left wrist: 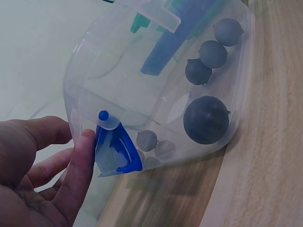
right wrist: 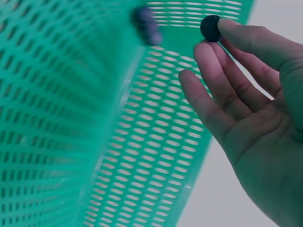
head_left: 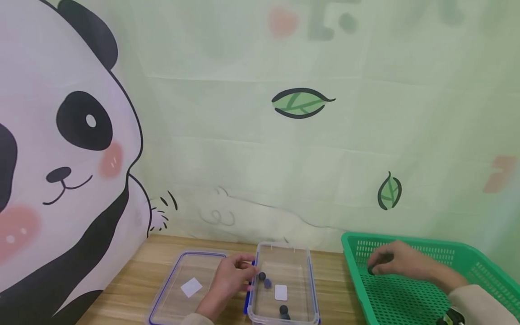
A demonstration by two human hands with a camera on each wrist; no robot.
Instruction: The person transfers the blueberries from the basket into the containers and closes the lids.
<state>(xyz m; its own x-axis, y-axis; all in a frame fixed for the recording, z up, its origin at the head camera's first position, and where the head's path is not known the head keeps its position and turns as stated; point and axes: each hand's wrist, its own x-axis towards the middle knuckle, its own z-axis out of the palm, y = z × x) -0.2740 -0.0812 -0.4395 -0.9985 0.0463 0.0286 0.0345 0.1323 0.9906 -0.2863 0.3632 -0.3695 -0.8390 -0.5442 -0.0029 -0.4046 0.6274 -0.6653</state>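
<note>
My left hand [head_left: 231, 275] holds the left side of a clear plastic box [head_left: 299, 271], its fingertips at the blue latch [left wrist: 118, 151]. Inside the box lie several dark round blueberries [left wrist: 206, 119], some near the left wall and some at the front, along with a small white card [head_left: 280, 292]. Over the green basket [head_left: 354, 280], my right hand [head_left: 400, 261] pinches one blueberry [right wrist: 210, 28] between thumb and fingertips. Other dark berries [right wrist: 147, 26] lie blurred in the basket's corner in the right wrist view.
A clear lid with a blue seal [head_left: 165, 289] lies on the wooden table [head_left: 331, 280] left of the box; a white square [head_left: 191, 287] shows on it. Behind the table hangs a light green cloth [head_left: 227, 113] with a panda print.
</note>
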